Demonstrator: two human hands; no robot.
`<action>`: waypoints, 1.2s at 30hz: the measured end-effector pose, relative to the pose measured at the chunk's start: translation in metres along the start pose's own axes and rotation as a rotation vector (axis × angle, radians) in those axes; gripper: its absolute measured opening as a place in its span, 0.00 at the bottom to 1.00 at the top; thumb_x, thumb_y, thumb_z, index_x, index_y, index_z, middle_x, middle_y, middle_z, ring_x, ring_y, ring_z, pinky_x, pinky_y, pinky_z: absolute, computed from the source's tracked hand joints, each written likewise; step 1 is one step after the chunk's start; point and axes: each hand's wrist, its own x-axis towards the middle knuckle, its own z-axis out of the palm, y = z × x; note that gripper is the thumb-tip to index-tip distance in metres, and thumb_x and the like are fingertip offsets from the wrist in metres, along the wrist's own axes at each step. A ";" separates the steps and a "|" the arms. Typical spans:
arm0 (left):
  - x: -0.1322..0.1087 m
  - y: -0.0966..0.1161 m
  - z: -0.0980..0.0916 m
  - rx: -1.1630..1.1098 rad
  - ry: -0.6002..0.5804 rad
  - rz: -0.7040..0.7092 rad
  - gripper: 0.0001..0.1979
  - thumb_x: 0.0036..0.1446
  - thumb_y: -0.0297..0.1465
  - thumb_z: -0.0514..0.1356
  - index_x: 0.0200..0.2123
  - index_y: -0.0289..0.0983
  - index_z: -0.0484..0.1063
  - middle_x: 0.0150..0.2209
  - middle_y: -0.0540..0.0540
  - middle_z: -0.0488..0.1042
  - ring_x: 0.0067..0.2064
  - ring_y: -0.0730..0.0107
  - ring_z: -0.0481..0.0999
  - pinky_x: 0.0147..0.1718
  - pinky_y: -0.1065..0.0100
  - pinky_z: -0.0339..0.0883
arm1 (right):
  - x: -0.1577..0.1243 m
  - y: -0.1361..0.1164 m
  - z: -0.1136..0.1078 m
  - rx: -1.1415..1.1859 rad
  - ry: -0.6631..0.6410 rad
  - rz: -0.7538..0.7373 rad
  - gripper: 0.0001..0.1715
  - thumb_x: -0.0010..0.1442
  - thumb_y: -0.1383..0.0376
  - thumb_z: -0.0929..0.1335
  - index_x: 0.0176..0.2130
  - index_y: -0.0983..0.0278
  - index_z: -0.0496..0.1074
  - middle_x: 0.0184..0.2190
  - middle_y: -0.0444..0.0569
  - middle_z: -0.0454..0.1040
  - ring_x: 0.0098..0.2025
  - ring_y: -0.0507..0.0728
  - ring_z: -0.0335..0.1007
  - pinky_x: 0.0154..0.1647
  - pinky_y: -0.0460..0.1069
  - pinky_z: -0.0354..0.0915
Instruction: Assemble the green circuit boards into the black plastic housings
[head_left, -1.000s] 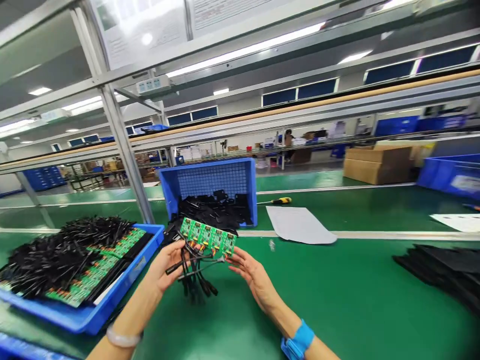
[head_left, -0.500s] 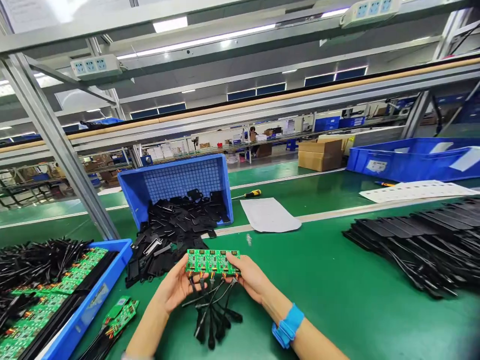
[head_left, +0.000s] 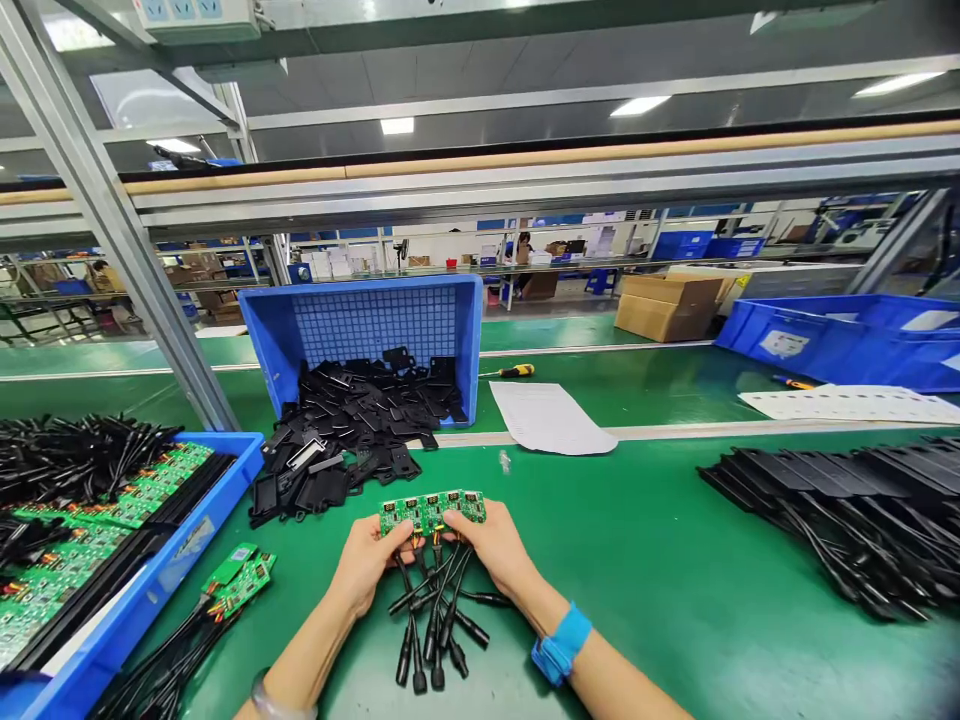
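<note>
A green circuit board panel (head_left: 433, 511) with several small displays along its top is held between both hands. My left hand (head_left: 367, 560) grips its left part, thumb on the front face. My right hand (head_left: 495, 545) grips the right part the same way, with a blue strap (head_left: 562, 643) around that wrist. Black cables with plugs (head_left: 439, 620) hang from the panel's lower edge over the green table. Left of my left hand lie loose green boards (head_left: 240, 580) with black cables attached.
A blue bin (head_left: 187, 545) of boards and cables stands at the left. A tipped blue crate (head_left: 360, 290) spills black plastic parts (head_left: 360, 410). Behind the hands lie a paper sheet (head_left: 551, 418) and a screwdriver (head_left: 517, 371). Black cabled pieces (head_left: 832, 500) are stacked at the right.
My left thumb has moved onto the front of the panel, and my right thumb lies nearer its middle. The camera view has levelled and tilted down.
</note>
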 end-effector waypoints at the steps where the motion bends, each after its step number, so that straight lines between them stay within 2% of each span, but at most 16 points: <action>1: 0.001 -0.003 0.000 0.010 0.008 0.025 0.23 0.36 0.44 0.71 0.31 0.32 0.77 0.29 0.42 0.78 0.31 0.66 0.76 0.32 0.69 0.70 | -0.001 0.001 0.002 -0.007 0.032 -0.003 0.23 0.39 0.50 0.77 0.27 0.65 0.73 0.25 0.46 0.74 0.27 0.57 0.69 0.30 0.51 0.69; 4: 0.002 -0.015 0.005 0.118 0.105 0.158 0.19 0.40 0.44 0.68 0.26 0.32 0.77 0.25 0.44 0.77 0.27 0.67 0.74 0.29 0.69 0.68 | -0.001 0.005 0.005 -0.097 0.163 -0.067 0.20 0.41 0.52 0.76 0.23 0.65 0.72 0.20 0.45 0.73 0.23 0.56 0.67 0.26 0.50 0.67; 7: 0.001 -0.019 0.012 0.270 0.185 0.240 0.18 0.43 0.44 0.67 0.20 0.32 0.76 0.20 0.45 0.74 0.24 0.67 0.72 0.24 0.71 0.65 | 0.003 0.003 0.003 -0.183 0.231 -0.127 0.18 0.44 0.53 0.75 0.20 0.64 0.72 0.17 0.45 0.71 0.21 0.55 0.64 0.24 0.48 0.63; 9: 0.001 -0.016 0.015 0.191 0.164 0.193 0.17 0.42 0.43 0.68 0.23 0.32 0.76 0.22 0.45 0.76 0.26 0.66 0.74 0.26 0.71 0.67 | 0.004 -0.001 0.001 -0.089 0.192 -0.061 0.18 0.41 0.54 0.76 0.22 0.65 0.71 0.19 0.45 0.71 0.22 0.54 0.64 0.23 0.47 0.63; 13: 0.000 -0.005 0.012 -0.101 0.059 -0.020 0.23 0.34 0.42 0.72 0.31 0.33 0.76 0.30 0.42 0.78 0.31 0.64 0.77 0.28 0.69 0.71 | 0.000 -0.010 -0.001 0.179 0.043 0.164 0.24 0.39 0.53 0.77 0.31 0.67 0.73 0.28 0.48 0.75 0.28 0.55 0.69 0.29 0.49 0.67; 15: 0.000 -0.004 0.010 -0.120 0.020 -0.040 0.24 0.33 0.40 0.73 0.33 0.32 0.75 0.30 0.42 0.78 0.30 0.67 0.76 0.27 0.71 0.71 | -0.003 -0.011 0.001 0.182 -0.023 0.175 0.25 0.40 0.53 0.77 0.32 0.67 0.73 0.28 0.48 0.75 0.29 0.56 0.69 0.32 0.49 0.67; 18: -0.001 -0.007 0.009 -0.072 0.003 0.021 0.22 0.34 0.40 0.73 0.30 0.32 0.75 0.26 0.45 0.77 0.26 0.72 0.74 0.25 0.73 0.69 | -0.007 -0.005 0.004 0.077 -0.038 0.087 0.21 0.37 0.57 0.78 0.28 0.67 0.72 0.24 0.45 0.73 0.26 0.54 0.66 0.29 0.47 0.63; 22: 0.003 -0.017 0.013 0.004 0.029 0.111 0.20 0.35 0.42 0.71 0.25 0.31 0.75 0.22 0.47 0.75 0.23 0.75 0.70 0.24 0.73 0.67 | -0.007 0.005 0.008 -0.117 0.127 -0.068 0.16 0.40 0.58 0.75 0.23 0.66 0.70 0.20 0.42 0.70 0.23 0.53 0.62 0.24 0.46 0.58; 26: 0.006 -0.025 0.017 0.114 0.136 0.242 0.17 0.41 0.41 0.68 0.22 0.31 0.74 0.20 0.47 0.73 0.22 0.73 0.70 0.23 0.73 0.65 | -0.008 0.008 0.013 -0.310 0.244 -0.218 0.13 0.46 0.58 0.73 0.23 0.65 0.71 0.20 0.43 0.71 0.23 0.53 0.62 0.25 0.47 0.58; 28: 0.008 -0.025 0.018 0.148 0.169 0.278 0.15 0.43 0.40 0.68 0.22 0.32 0.74 0.20 0.47 0.73 0.22 0.72 0.70 0.23 0.72 0.65 | -0.007 0.006 0.016 -0.321 0.272 -0.254 0.12 0.47 0.59 0.72 0.24 0.65 0.72 0.21 0.44 0.72 0.24 0.54 0.64 0.26 0.47 0.60; 30: 0.008 -0.020 0.018 0.093 0.150 0.241 0.15 0.42 0.39 0.68 0.24 0.31 0.74 0.23 0.46 0.75 0.24 0.71 0.72 0.26 0.72 0.67 | -0.006 0.003 0.016 -0.177 0.246 -0.181 0.13 0.45 0.58 0.73 0.25 0.65 0.73 0.23 0.46 0.74 0.26 0.55 0.67 0.28 0.48 0.63; 33: 0.006 -0.009 0.014 -0.121 0.057 0.045 0.18 0.41 0.38 0.70 0.32 0.32 0.74 0.31 0.44 0.78 0.30 0.68 0.76 0.30 0.69 0.71 | -0.002 -0.002 0.011 0.145 0.171 0.085 0.19 0.39 0.57 0.77 0.28 0.67 0.74 0.28 0.50 0.76 0.32 0.58 0.71 0.31 0.50 0.68; 36: 0.004 -0.003 0.009 -0.280 -0.072 -0.085 0.22 0.40 0.38 0.71 0.36 0.33 0.71 0.37 0.41 0.78 0.34 0.62 0.78 0.35 0.63 0.73 | -0.002 -0.006 0.005 0.259 0.141 0.202 0.24 0.35 0.57 0.78 0.31 0.67 0.73 0.29 0.50 0.76 0.33 0.58 0.72 0.29 0.49 0.69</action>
